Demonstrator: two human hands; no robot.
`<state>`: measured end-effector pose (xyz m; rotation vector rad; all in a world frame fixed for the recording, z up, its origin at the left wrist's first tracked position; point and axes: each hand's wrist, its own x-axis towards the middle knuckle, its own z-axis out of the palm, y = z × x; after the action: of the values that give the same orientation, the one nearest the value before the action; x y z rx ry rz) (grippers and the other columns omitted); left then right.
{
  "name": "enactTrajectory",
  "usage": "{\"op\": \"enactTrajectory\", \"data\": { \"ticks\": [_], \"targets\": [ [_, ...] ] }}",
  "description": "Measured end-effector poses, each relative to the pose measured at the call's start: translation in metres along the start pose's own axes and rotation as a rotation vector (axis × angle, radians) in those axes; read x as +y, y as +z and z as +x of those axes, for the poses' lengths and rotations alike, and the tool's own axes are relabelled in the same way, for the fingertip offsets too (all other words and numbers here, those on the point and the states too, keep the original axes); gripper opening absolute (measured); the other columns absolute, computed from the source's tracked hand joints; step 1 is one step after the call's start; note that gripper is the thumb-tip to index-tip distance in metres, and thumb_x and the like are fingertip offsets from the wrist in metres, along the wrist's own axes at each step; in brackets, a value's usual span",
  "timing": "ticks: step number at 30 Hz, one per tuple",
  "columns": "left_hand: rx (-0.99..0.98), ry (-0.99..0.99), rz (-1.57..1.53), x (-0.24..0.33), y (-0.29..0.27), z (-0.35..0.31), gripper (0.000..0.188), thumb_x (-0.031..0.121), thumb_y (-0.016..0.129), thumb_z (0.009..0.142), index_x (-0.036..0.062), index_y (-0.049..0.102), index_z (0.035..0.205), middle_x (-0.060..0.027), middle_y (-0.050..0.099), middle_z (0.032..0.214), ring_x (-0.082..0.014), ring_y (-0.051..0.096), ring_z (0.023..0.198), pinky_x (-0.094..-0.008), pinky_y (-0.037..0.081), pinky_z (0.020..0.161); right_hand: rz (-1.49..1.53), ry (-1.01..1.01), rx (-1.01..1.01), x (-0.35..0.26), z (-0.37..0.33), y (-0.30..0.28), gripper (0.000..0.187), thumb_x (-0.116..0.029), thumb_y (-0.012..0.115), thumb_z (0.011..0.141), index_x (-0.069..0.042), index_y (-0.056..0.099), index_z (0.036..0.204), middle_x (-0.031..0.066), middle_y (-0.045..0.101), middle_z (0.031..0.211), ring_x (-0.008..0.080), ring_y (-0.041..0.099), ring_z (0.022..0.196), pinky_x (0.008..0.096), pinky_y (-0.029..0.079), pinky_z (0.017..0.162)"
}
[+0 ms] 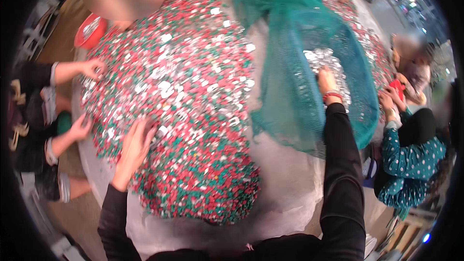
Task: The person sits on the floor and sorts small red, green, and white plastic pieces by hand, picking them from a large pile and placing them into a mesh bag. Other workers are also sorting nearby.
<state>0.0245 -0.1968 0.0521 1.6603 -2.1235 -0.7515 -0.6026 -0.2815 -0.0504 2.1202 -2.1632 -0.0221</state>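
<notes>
A big heap of small red, green and silver pieces (183,96) covers a round table. My left hand (134,145) lies flat on the heap's near left part, fingers spread, holding nothing. My right hand (327,81) reaches into a teal mesh bag (309,43) and rests on the silver pieces (321,58) gathered inside it. Whether those fingers grip any pieces is hidden. A red band sits on my right wrist.
The table is covered with a pale plastic sheet (290,183). A person at the left has both hands (92,67) on the heap. A red bowl (89,31) stands at the far left. Another person in a dotted teal top (411,159) works at the right edge.
</notes>
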Motion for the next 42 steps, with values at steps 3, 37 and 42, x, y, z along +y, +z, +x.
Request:
{"op": "enactTrajectory", "data": {
  "ticks": [3, 37, 42],
  "targets": [
    [0.015, 0.107, -0.059, 0.002, -0.012, 0.014, 0.032, 0.022, 0.054, 0.094, 0.0041, 0.054, 0.121, -0.017, 0.058, 0.112, -0.0353, 0.057, 0.104, -0.0406, 0.046, 0.086, -0.114, 0.1, -0.012, 0.005, 0.007, 0.002, 0.011, -0.001, 0.053, 0.079, 0.001, 0.062, 0.084, 0.0228, 0.063, 0.089, 0.0373, 0.064, 0.082, 0.0443, 0.052, 0.073],
    [0.095, -0.272, -0.16, -0.108, 0.043, -0.053, 0.105, -0.004, 0.08, 0.056, 0.0249, 0.032, 0.145, -0.0119, 0.045, 0.124, -0.0283, 0.049, 0.115, -0.0365, 0.043, 0.101, 0.603, -0.618, -0.267, -0.379, -0.148, -0.047, 0.085, 0.015, 0.056, 0.067, -0.002, 0.023, 0.144, 0.0313, 0.041, 0.124, 0.0487, 0.046, 0.112, 0.049, 0.042, 0.096],
    [-0.209, -0.102, -0.121, -0.056, 0.051, -0.062, 0.083, -0.011, 0.065, 0.065, 0.0194, 0.041, 0.139, -0.0157, 0.032, 0.148, -0.0328, 0.027, 0.139, -0.0402, 0.034, 0.11, 0.907, -0.522, -0.373, -0.404, -0.166, -0.058, 0.08, 0.014, 0.053, 0.069, -0.001, 0.025, 0.143, 0.0296, 0.045, 0.112, 0.048, 0.049, 0.106, 0.0499, 0.047, 0.083]
  ]
}}
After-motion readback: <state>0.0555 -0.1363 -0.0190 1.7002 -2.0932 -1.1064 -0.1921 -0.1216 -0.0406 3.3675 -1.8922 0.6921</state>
